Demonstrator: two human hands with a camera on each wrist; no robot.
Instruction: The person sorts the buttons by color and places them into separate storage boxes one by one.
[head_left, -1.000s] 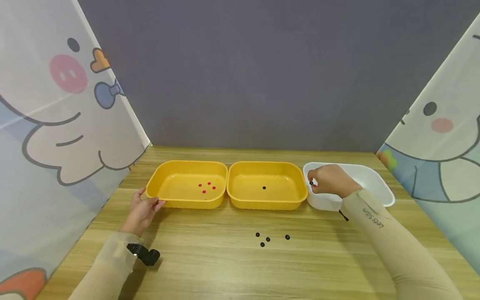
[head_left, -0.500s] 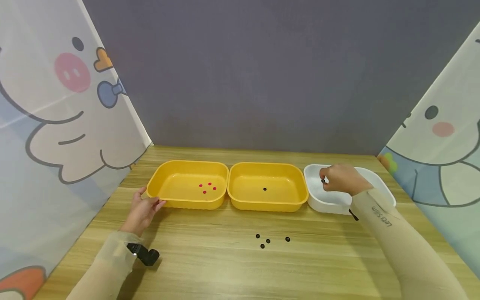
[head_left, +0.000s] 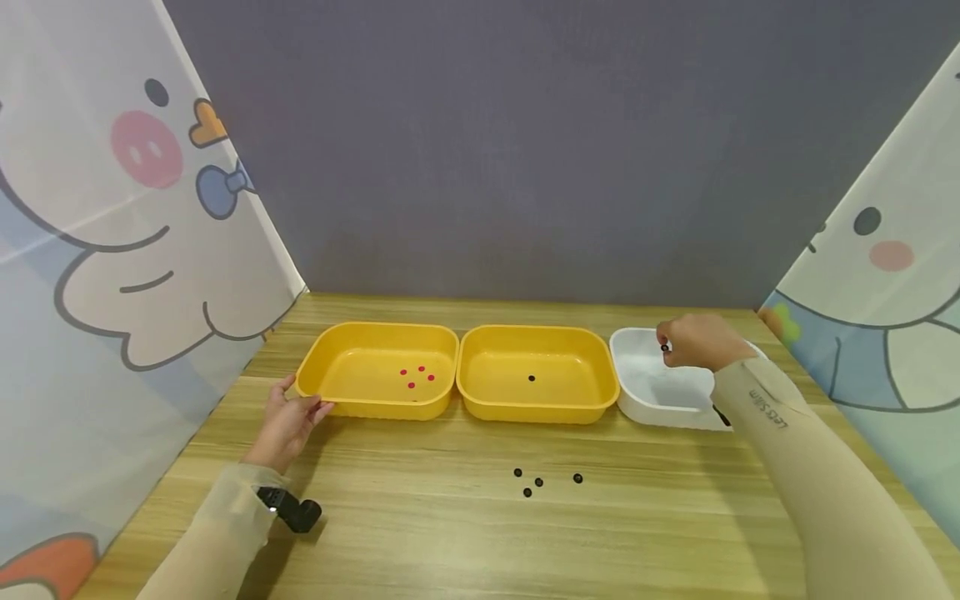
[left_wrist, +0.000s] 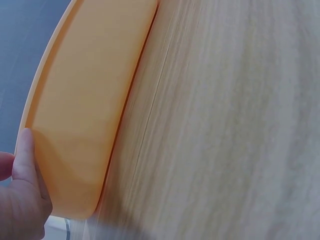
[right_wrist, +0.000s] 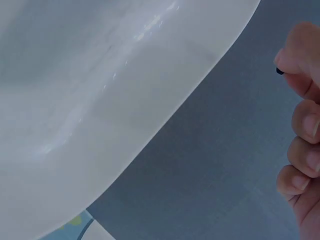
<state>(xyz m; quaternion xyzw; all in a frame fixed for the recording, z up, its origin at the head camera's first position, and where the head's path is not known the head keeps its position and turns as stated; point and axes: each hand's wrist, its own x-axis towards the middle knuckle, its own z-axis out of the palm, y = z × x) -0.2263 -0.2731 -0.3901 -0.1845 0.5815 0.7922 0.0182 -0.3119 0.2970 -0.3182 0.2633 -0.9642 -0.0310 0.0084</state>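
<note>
Right hand [head_left: 693, 340] had shifted toward three o'clock, pinching a small round black piece [head_left: 664, 348] over a white oblong plastic tray [head_left: 652, 415]; left hand [head_left: 288, 423] gripped a yellow oblong tray [head_left: 390, 410] at eight. Carrying seemed underway, probably needing lowering next.

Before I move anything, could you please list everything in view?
Table: one, tan, beneath trays
Left tray: one, yellow, row's left
Middle tray: one, yellow, row's centre
White tray: one, white, row's right
Red pieces: at least four, red, in left tray
Black pieces: six, black; four on table, one in middle tray, one held
Back wall: one, grey, behind table
Cartoon panels: two, multicoloured, either side
Wrist devices: two, black, on wrists
Sleeves: two, beige, on arms
Left hand: one, bare, gripping left tray's rim
Right hand: one, bare, pinching black piece near white tray
</note>
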